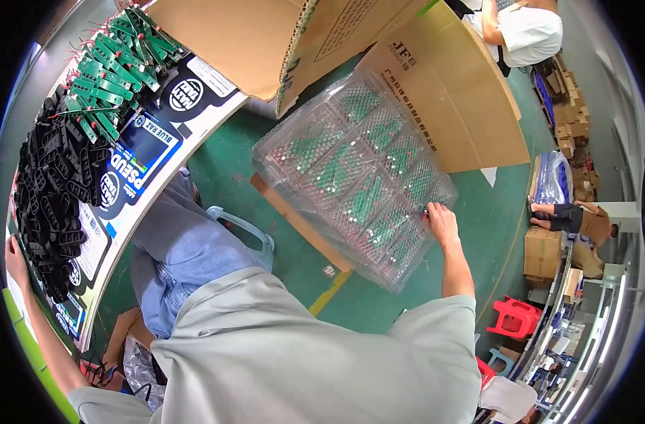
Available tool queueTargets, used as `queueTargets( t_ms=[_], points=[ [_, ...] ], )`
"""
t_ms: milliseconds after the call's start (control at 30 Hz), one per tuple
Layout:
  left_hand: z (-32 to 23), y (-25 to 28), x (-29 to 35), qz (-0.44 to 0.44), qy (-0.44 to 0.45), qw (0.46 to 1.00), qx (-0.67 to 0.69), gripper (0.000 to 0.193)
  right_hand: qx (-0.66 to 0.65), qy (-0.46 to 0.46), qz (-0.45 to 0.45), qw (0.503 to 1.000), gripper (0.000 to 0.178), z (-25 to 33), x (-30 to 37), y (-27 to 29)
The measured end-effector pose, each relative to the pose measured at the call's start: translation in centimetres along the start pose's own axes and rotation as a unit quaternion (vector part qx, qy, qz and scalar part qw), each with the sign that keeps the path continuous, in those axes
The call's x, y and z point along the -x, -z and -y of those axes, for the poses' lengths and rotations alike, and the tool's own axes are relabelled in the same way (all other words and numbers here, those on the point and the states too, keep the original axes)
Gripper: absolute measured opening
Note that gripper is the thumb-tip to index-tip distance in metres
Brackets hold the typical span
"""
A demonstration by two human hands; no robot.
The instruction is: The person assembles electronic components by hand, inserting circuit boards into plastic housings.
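A green floor (280, 254) is seen, with cardboard boxes (442, 92) lying open on it. On the floor, a stack of clear plastic trays (350, 177) holding green boards is gripped at its near edge by the right hand (441, 218). The left hand (15, 258) rests at the counter (110, 233) edge beside black parts (50, 205); whether it grips cannot be told.

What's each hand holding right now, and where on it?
Right hand grips the clear plastic tray stack at its near right edge. Left hand rests beside the black parts, holding nothing visible.
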State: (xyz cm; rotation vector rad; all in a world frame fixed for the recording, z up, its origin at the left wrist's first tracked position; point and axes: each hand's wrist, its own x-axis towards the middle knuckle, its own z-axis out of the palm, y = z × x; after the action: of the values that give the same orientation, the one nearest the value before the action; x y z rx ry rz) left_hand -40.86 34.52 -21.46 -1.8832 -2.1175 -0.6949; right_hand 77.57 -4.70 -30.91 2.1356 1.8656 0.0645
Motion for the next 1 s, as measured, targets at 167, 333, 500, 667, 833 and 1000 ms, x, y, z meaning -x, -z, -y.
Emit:
queueTargets(
  t_ms=[167, 333, 500, 667, 833, 1000],
  points=[
    [-0.8, -0.2, -0.2, -0.005, -0.004, 0.999, -0.032, 0.043, -0.015, -0.034, 0.0, 0.999, 0.028, 1.5, -0.3, 1.7],
    [-1.7, -0.2, 0.0, 0.047, 0.052, 0.997, -0.02, 0.042, -0.074, -0.069, -0.068, 0.993, 0.033, 2.9, -2.1, 5.1],
    [-4.1, 0.5, 0.8, 0.033, 0.046, 0.998, -0.008, 0.037, -0.253, -0.096, -0.142, 0.952, 0.026, 7.6, -5.0, 15.2],
    [-5.8, 1.2, 2.4, 0.001, 0.041, 0.999, -0.005, 0.033, -0.438, -0.071, -0.038, 0.895, 0.025, 15.1, -6.8, 25.6],
    [-14.4, 1.7, 2.7, -0.044, 0.013, 0.999, 0.024, 0.024, -0.487, 0.072, -0.013, 0.87, 0.025, 23.2, -7.5, 34.7],
    [-17.7, 4.3, 4.5, -0.045, 0.075, 0.996, 0.022, 0.017, -0.516, 0.183, 0.081, 0.833, 0.028, 32.1, -12.3, 46.1]
  ],
)
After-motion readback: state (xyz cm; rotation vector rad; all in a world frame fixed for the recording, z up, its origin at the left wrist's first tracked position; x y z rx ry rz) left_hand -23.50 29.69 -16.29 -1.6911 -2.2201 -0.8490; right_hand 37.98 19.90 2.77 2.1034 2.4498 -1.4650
